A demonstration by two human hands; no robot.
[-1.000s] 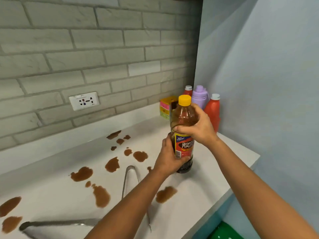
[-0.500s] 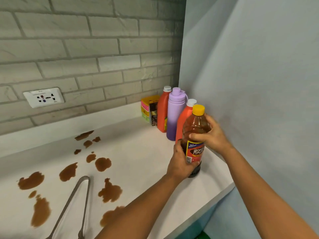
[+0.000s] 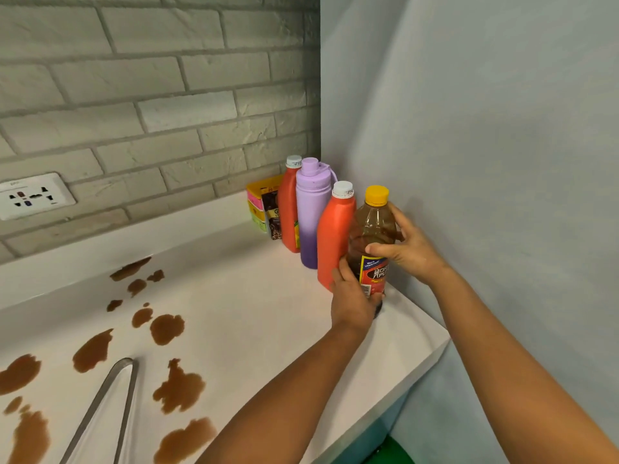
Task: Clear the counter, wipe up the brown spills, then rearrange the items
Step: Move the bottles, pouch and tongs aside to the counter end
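Step in hand: clearing the counter (image 3: 268,316); items are being lined up along the right wall.

Left to right:
- Brown spills (image 3: 167,328) are spread over the left half of the counter, not yet wiped. Tongs (image 3: 110,400) lie among them, w/ the hinge end pointing away from the person.
- A stack of small boxes (image 3: 259,204) sits in the back corner, then an orange bottle (image 3: 288,209), a purple flask (image 3: 311,212) and a 2nd orange bottle (image 3: 335,236).
- The brown bottle (image 3: 371,242) is held upright at the front of the row, just beside the 2nd orange bottle. The left hand (image 3: 351,296) is wrapped round its lower part; the right hand (image 3: 408,249) is clamped on its shoulder.

Whether the base touches the counter cannot be told; it is hidden by the left hand.

Next move, by judgement: the bottle is to be seated flat and released w/o knocking its neighbour. The tongs are then to be removed before wiping.
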